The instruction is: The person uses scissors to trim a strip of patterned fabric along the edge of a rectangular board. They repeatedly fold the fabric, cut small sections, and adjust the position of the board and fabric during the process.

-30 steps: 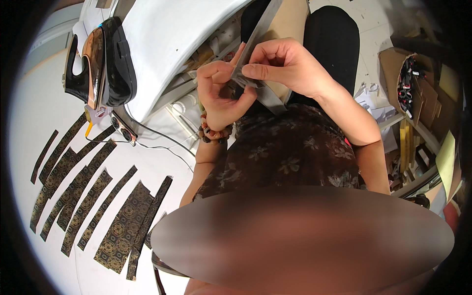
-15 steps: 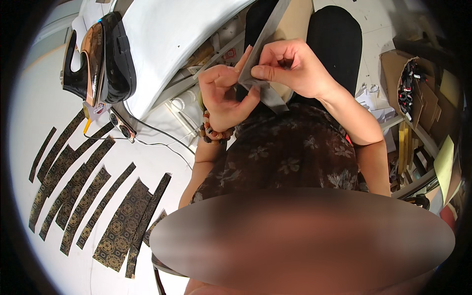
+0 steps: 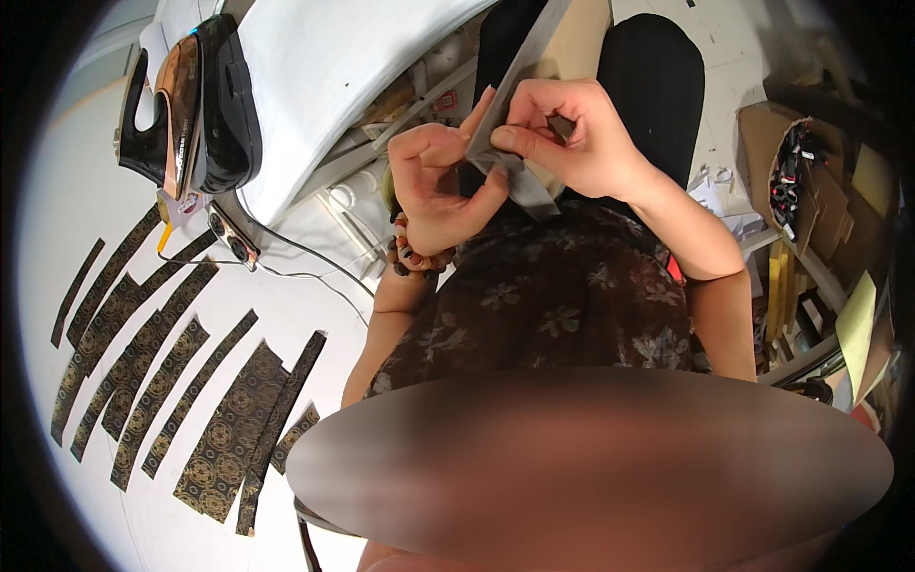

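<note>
Above my lap, both hands work at a long grey strip with a crease or fold near its lower end. My left hand, wearing a beaded bracelet, is closed on the strip's left side, its thumb tip at the fold and one finger extended upward. My right hand pinches the strip from the right between thumb and curled index finger. A flat beige panel lies under the strip between my black-clad legs. I cannot tell whether strip and panel are joined; the fingers partly hide the fold.
On the white table at left stand a black and copper iron and several dark gold-patterned strips. A cable runs along the table edge. Below are cluttered shelves. At right sits a cardboard box of small dark pieces.
My hands keep nearly the same grip on the grey strip, with only a slight shift. The table things appear a little farther left, as the view has moved slightly.
</note>
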`<state>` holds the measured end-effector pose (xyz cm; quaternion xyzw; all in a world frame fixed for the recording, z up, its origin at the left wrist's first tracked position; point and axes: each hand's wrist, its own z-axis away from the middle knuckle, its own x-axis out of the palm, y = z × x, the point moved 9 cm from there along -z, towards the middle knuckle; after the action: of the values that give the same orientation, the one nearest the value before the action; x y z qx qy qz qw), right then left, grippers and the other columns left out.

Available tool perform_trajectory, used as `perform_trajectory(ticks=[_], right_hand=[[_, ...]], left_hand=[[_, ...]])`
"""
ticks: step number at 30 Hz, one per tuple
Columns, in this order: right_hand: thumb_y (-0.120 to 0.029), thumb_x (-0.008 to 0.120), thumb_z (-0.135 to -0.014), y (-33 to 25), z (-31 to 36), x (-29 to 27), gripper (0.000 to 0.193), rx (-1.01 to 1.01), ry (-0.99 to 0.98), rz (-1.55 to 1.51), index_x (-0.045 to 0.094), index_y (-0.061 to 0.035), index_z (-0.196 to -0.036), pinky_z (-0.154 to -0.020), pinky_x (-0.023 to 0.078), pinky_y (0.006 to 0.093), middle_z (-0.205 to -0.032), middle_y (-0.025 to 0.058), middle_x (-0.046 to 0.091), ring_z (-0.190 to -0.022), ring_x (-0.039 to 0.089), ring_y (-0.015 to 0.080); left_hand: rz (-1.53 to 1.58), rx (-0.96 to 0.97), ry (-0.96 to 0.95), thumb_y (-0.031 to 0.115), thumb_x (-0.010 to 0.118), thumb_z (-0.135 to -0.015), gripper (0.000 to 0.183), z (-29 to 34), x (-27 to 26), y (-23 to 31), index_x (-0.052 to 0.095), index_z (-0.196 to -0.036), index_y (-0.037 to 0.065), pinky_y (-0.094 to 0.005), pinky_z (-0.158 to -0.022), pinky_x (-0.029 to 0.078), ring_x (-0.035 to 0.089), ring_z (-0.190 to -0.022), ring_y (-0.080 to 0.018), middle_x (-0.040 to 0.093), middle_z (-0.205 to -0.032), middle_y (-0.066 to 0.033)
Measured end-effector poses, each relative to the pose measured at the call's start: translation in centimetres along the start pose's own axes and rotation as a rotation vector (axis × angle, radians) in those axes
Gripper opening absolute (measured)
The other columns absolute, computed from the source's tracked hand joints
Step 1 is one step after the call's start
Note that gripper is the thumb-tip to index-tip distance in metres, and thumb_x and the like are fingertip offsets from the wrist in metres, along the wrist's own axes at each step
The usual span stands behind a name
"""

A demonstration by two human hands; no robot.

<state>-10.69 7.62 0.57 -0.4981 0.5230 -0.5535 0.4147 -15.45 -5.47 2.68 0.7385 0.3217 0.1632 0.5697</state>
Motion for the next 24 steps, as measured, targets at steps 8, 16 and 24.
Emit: perform_trajectory(ticks=[8, 16, 24], right_hand=[[-0.005, 0.076, -0.093, 0.8, 0.3, -0.6, 0.023, -0.004, 0.034, -0.105, 0.061, -0.0035, -0.075, -0.052, 0.032, 0.0223, -0.063, -0.0072, 0.052, -0.059, 0.042, 0.0005], [-0.006, 0.077, -0.092, 1.6, -0.4, -0.4, 0.027, -0.027, 0.035, -0.077, 0.059, -0.0049, -0.072, -0.050, 0.029, 0.0227, -0.057, -0.0079, 0.048, -0.055, 0.039, 0.0001], [-0.009, 0.079, -0.091, 0.8, -1.0, -0.8, 0.037, -0.104, 0.051, 0.175, 0.052, -0.0057, -0.066, -0.048, 0.028, 0.0240, -0.053, -0.0029, 0.046, -0.050, 0.037, 0.0031]], left_hand=[[-0.069, -0.012, -0.055, -0.011, 0.074, -0.080, 0.065, 0.5, 0.2, -0.5, 0.028, -0.125, 0.002, -0.0365, -0.108, 0.041, 0.056, -0.100, -0.0128, 0.062, -0.131, -0.0213], [-0.024, 0.000, -0.037, -0.012, 0.071, -0.083, 0.062, 0.3, 0.3, -0.7, 0.028, -0.126, 0.003, -0.0387, -0.111, 0.041, 0.058, -0.109, -0.0158, 0.062, -0.125, -0.0220], [-0.020, -0.057, 0.023, -0.014, 0.065, -0.085, 0.056, -0.2, 0.6, -0.7, 0.030, -0.126, 0.000, -0.0508, -0.117, 0.038, 0.067, -0.112, -0.0244, 0.064, -0.111, -0.0197]])
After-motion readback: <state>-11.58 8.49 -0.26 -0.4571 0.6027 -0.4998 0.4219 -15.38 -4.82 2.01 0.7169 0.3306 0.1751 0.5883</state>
